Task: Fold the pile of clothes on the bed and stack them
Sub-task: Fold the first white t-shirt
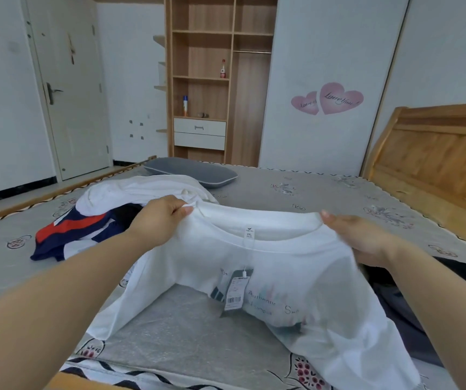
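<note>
Left to right: the left hand (160,218) and right hand (366,240) each pinch a shoulder of a white T-shirt (282,277) held above the bed (324,190). Its long axis runs toward the viewer, neckline far, hem near and draped. The thin fabric shows a 2XL neck label, hang tags (234,291) and faint print.
</note>
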